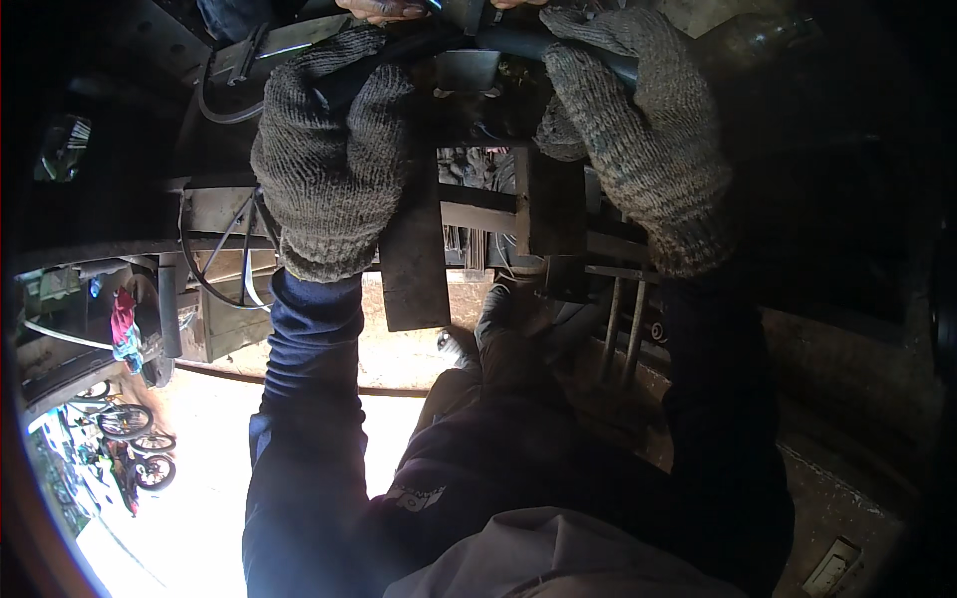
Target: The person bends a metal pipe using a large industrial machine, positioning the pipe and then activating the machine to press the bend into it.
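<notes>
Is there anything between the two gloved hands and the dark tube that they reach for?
Nothing visible. The left hand and the right hand, both in knitted gloves, already close around the dark tube. Another person's bare fingers touch it further up.

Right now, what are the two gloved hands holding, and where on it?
Both grip a dark bar-like part: the left hand wraps its left stretch, the right hand its right stretch. What the part is cannot be told.

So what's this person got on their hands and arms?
Both hands wear thick knitted work gloves, grey-brown and grubby, with ribbed cuffs: the left glove and the right glove. The arms are covered by long dark navy sleeves, left sleeve and right sleeve, loose and creased. No bare part shows.
</notes>
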Available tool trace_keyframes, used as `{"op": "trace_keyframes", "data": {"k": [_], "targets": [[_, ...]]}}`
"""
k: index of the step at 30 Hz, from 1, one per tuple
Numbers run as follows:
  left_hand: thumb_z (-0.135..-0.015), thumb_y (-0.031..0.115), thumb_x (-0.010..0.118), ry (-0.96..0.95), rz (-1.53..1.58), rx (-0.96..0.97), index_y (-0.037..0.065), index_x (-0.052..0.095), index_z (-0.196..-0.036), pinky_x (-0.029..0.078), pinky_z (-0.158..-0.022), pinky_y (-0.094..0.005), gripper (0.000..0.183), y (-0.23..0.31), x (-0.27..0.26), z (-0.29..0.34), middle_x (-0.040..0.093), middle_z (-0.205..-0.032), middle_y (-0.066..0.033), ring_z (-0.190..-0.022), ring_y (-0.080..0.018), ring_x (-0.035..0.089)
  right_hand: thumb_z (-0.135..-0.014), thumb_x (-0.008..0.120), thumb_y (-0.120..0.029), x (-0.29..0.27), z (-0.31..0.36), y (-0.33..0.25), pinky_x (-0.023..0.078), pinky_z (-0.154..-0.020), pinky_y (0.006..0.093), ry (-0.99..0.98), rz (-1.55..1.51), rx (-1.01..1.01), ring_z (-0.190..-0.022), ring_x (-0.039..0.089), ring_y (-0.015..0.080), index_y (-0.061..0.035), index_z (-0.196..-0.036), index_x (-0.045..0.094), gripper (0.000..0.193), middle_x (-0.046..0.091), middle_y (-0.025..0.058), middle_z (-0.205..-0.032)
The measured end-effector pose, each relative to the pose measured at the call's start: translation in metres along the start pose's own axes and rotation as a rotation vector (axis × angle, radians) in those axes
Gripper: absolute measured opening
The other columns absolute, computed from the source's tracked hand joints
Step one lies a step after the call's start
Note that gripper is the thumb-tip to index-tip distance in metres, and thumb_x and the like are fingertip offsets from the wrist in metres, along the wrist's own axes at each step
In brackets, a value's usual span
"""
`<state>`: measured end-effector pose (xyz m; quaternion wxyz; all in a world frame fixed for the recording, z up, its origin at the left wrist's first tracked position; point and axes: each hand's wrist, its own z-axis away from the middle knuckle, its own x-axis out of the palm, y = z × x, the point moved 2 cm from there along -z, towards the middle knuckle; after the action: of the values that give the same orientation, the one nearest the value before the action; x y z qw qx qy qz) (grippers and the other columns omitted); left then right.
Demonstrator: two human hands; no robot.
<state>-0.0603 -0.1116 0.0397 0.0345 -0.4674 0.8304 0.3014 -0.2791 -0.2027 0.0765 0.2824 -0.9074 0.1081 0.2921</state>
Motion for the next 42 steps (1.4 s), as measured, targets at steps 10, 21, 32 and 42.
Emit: {"op": "trace_keyframes", "data": {"k": [10, 21, 32, 42], "targets": [[-0.089, 0.027, 0.08, -0.005, -0.095, 0.058, -0.006, 0.058, -0.125, 0.057, -0.081, -0.04, 0.053, -0.009, 0.0, 0.004, 0.071, -0.107, -0.0224, -0.091, -0.0365, 0.073, -0.095, 0.07, -0.015, 0.0, 0.001, -0.003, 0.052, -0.098, 0.043, 0.012, -0.032, -0.004, -0.111, 0.064, 0.0341, -0.0009, -0.124, 0.064, 0.032, 0.064, 0.0201, -0.122], [-0.095, 0.024, 0.074, 0.018, -0.022, -0.016, -0.003, 0.066, -0.118, 0.056, -0.085, -0.0368, 0.036, 0.002, 0.0, 0.003, 0.074, -0.105, -0.0171, -0.093, -0.0295, 0.073, -0.094, 0.071, -0.016, -0.003, 0.0, -0.005, 0.052, -0.098, 0.0442, 0.017, 0.027, -0.043, -0.112, 0.063, 0.0363, -0.0014, -0.125, 0.065, 0.035, 0.063, 0.0215, -0.121], [-0.098, 0.02, 0.069, 0.05, -0.041, 0.008, 0.0, 0.07, -0.115, 0.055, -0.087, -0.0347, 0.026, -0.009, 0.0, 0.009, 0.075, -0.105, -0.0144, -0.093, -0.0252, 0.073, -0.095, 0.071, -0.016, 0.0, 0.0, -0.004, 0.051, -0.101, 0.0443, 0.0, 0.04, -0.008, -0.116, 0.062, 0.0356, -0.0009, -0.126, 0.064, 0.035, 0.063, 0.0214, -0.125], [-0.091, 0.029, 0.078, 0.03, -0.078, 0.111, -0.005, 0.063, -0.116, 0.058, -0.079, -0.0396, 0.045, -0.013, 0.001, 0.003, 0.073, -0.102, -0.0207, -0.087, -0.0362, 0.074, -0.095, 0.071, -0.016, -0.002, -0.004, -0.011, 0.048, -0.105, 0.0451, -0.018, 0.086, 0.002, -0.12, 0.06, 0.036, 0.0, -0.128, 0.062, 0.038, 0.061, 0.0222, -0.131]]}}
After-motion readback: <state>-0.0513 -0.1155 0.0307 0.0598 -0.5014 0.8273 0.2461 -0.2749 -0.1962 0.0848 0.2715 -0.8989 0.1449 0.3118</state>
